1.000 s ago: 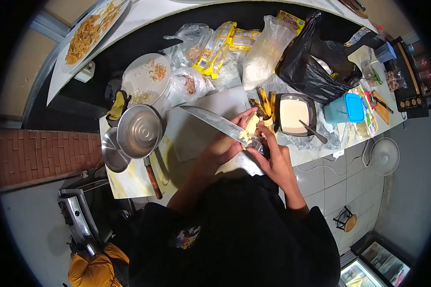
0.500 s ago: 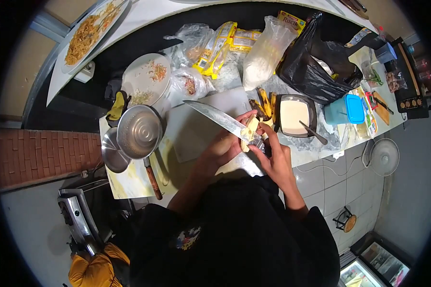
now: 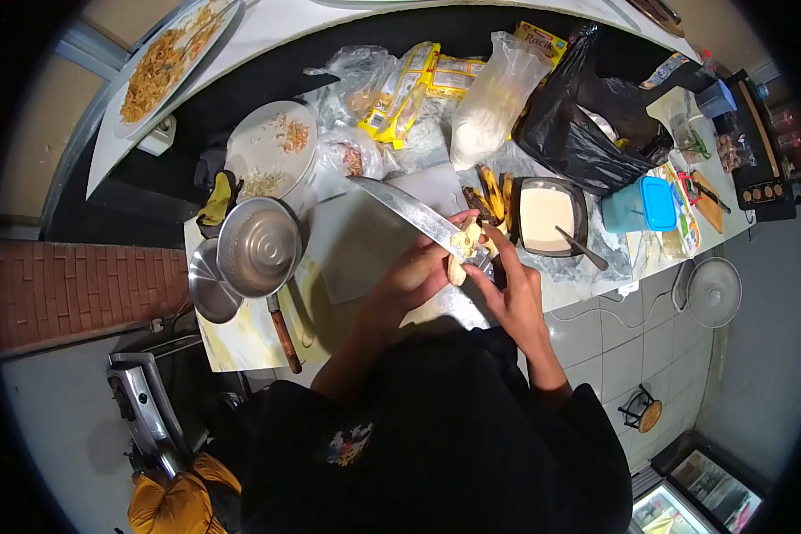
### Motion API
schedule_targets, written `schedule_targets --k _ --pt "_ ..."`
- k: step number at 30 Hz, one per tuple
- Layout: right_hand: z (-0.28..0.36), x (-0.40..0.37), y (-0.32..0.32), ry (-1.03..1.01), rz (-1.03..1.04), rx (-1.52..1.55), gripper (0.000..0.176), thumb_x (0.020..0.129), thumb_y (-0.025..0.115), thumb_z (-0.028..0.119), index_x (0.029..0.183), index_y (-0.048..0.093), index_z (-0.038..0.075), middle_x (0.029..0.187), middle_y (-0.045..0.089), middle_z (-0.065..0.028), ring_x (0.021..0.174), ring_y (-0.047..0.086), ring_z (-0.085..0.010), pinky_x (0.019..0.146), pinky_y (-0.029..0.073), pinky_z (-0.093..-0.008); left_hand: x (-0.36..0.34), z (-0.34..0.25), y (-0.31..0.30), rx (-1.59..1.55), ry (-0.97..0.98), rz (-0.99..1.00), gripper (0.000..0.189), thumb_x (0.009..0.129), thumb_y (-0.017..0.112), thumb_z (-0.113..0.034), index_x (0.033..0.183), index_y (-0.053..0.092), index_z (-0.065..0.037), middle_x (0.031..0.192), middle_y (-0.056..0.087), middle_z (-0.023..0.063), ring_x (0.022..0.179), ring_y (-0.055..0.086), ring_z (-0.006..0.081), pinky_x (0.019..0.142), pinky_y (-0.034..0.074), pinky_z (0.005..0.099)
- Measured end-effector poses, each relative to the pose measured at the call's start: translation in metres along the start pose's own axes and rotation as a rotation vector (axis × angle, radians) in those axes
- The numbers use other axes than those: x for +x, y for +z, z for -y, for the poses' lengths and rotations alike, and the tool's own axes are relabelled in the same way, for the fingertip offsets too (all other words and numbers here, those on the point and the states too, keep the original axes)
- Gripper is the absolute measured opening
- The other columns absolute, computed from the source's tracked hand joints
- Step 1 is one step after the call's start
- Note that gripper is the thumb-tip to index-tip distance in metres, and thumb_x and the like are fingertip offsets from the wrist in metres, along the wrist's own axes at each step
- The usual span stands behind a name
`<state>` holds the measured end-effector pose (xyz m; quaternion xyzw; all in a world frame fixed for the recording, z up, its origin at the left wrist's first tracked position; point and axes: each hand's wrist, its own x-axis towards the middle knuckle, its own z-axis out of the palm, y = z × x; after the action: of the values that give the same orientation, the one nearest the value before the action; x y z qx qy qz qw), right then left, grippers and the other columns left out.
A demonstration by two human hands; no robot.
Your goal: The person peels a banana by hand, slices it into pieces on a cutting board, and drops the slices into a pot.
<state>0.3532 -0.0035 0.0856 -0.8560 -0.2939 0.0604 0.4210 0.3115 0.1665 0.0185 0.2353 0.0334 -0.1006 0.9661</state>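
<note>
Both of my hands are close together above the front of the table. My left hand (image 3: 416, 278) is closed around a pale peeled banana (image 3: 458, 267), seen between the two hands. My right hand (image 3: 514, 298) is closed at the handle end of a large knife (image 3: 407, 210), its fingertips touching the banana. The wide blade points up and left, crossing over the left fingers and meeting the banana. Most of the handle is hidden by the right hand. Behind the blade lies a white cutting board (image 3: 347, 240). Browned banana skins (image 3: 492, 194) lie just beyond my hands.
A square bowl of cream-coloured batter (image 3: 546, 214) with a spoon stands to the right. A metal pan (image 3: 258, 245) and a plate of shredded vegetables (image 3: 280, 156) are at left. Behind are a bag of white powder (image 3: 494, 107) and a black plastic bag (image 3: 587, 116).
The knife's blade has tilted slightly and shifted a little right at its tip. The banana has turned a little between my fingers. Everything else stays where it was.
</note>
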Motion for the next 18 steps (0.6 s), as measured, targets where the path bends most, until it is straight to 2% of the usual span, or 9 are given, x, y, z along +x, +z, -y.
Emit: schedule_targets --k 7,9,10,12,14,16,18 --pt "-0.005 0.001 0.002 -0.027 -0.011 -0.001 0.054 0.086 0.074 0.016 0.135 0.054 0.006 0.083 0.067 -0.0225 0.059 0.064 -0.033 0.055 0.048 -0.0374 -0.005 -0.007 0.018 0.027 -0.001 -0.046 0.05 0.104 0.04 -0.007 0.151 0.027 0.001 0.145 0.042 0.011 0.133 0.044 0.0201 0.111 0.037 0.0368" --pt "-0.006 0.002 0.003 -0.081 -0.07 0.005 0.049 0.085 0.076 0.016 0.13 0.06 0.004 0.079 0.069 -0.0153 0.047 0.047 -0.0126 0.049 0.042 -0.029 -0.015 -0.012 0.037 0.141 0.048 -0.046 0.05 0.103 0.04 -0.006 0.151 0.026 0.001 0.146 0.042 0.011 0.134 0.043 0.0196 0.112 0.036 0.0367" --pt "-0.006 0.002 0.002 -0.081 -0.071 0.006 0.049 0.085 0.076 0.016 0.13 0.06 0.004 0.079 0.069 -0.0153 0.047 0.047 -0.0126 0.049 0.042 -0.029 -0.019 -0.016 0.047 0.254 0.098 -0.047 0.051 0.103 0.04 -0.005 0.151 0.026 0.002 0.147 0.041 0.011 0.135 0.041 0.0191 0.112 0.036 0.0367" --pt "-0.004 0.002 -0.001 -0.024 -0.008 0.041 0.049 0.086 0.074 0.016 0.131 0.058 0.004 0.083 0.066 -0.0237 0.058 0.062 -0.0331 0.056 0.048 -0.0369 -0.02 -0.019 0.054 0.258 0.088 -0.079 0.052 0.102 0.041 -0.006 0.151 0.026 0.003 0.145 0.042 0.0112 0.133 0.043 0.0188 0.111 0.036 0.0365" --pt "0.001 0.003 -0.006 0.002 0.015 0.033 0.049 0.086 0.074 0.016 0.131 0.059 0.004 0.083 0.066 -0.0234 0.057 0.06 -0.0326 0.056 0.048 -0.0366 -0.02 -0.018 0.052 0.262 0.081 -0.11 0.053 0.102 0.041 -0.007 0.151 0.025 0.003 0.144 0.043 0.0114 0.131 0.045 0.0184 0.111 0.036 0.0363" --pt "0.002 0.003 -0.007 0.026 0.039 0.027 0.049 0.086 0.074 0.016 0.13 0.059 0.004 0.083 0.066 -0.0232 0.056 0.059 -0.032 0.056 0.047 -0.0362 -0.021 -0.019 0.043 0.562 0.188 0.045 0.053 0.103 0.042 -0.009 0.152 0.025 0.003 0.139 0.048 0.0109 0.127 0.048 0.0175 0.107 0.039 0.035" --pt "0.0 0.003 -0.006 0.006 0.018 0.052 0.047 0.085 0.074 0.015 0.129 0.06 0.004 0.084 0.067 -0.0229 0.054 0.056 -0.0307 0.056 0.047 -0.0357 -0.022 -0.022 0.044 0.638 0.183 0.032 0.053 0.103 0.042 -0.01 0.152 0.025 0.003 0.138 0.049 0.0103 0.124 0.05 0.0165 0.104 0.041 0.034"
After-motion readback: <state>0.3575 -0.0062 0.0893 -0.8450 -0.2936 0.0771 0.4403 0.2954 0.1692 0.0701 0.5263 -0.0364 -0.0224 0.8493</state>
